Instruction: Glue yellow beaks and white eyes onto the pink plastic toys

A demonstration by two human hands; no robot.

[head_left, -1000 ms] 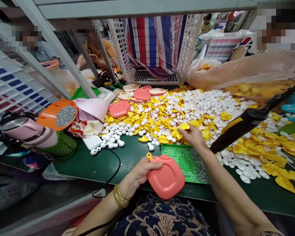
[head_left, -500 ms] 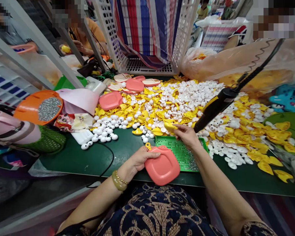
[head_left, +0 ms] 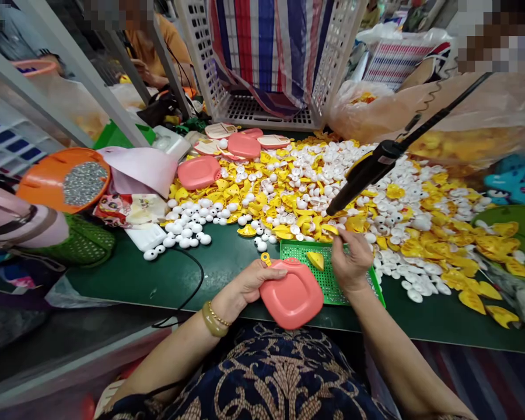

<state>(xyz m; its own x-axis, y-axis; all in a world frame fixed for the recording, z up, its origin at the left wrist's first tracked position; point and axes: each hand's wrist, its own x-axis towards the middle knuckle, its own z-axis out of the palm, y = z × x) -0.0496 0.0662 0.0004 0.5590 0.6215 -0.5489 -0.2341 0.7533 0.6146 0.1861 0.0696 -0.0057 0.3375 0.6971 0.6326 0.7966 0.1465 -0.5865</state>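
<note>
Head view: left hand (head_left: 250, 282) clamped on rounded-square coral plastic case (head_left: 292, 296), lower centre of frame. Right hand (head_left: 352, 261), apart from left, has fingertips at small curved yellow plastic piece (head_left: 331, 229) right of centre, grip unclear, partly hiding perforated green plastic tray (head_left: 328, 281).

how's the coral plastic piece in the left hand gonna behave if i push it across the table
The coral piece is probably stiff: gripped at one side by the left hand, it shows no sag. Its smooth, slightly shiny face suggests it may be a bit slippery. Being broad and flat, it would likely slide rather than roll.
</note>
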